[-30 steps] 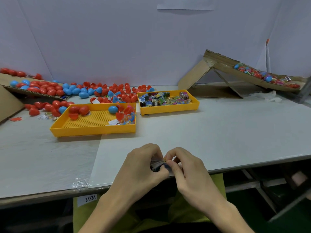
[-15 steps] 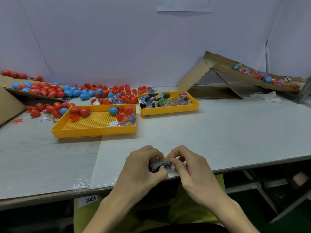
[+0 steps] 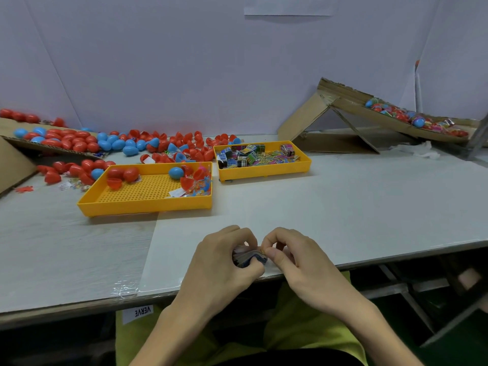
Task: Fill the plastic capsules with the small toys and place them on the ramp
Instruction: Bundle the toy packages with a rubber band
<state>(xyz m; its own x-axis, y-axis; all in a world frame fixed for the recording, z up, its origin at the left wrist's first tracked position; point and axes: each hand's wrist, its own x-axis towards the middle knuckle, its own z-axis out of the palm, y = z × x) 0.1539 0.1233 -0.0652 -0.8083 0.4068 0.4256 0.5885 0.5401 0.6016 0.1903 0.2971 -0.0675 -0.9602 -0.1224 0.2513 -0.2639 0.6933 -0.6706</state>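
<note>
Grips a small toy (image 3: 248, 256) at the near edge of the table (image 3: 343, 207): left hand (image 3: 221, 262) curled round it, right hand (image 3: 298, 260) pinching its end. Looks like folding it small before filling. Calls next for an open capsule half (image 3: 114, 183) from the yellow tray (image 3: 145, 207), then the ramp (image 3: 351, 105).

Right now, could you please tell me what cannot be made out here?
All head view.
Hidden: small dark item, mostly covered by left hand and right hand.
Hidden: lower end of cardboard ramp, behind grey bar at right edge.
Too small: toys in far yellow tray.
</note>
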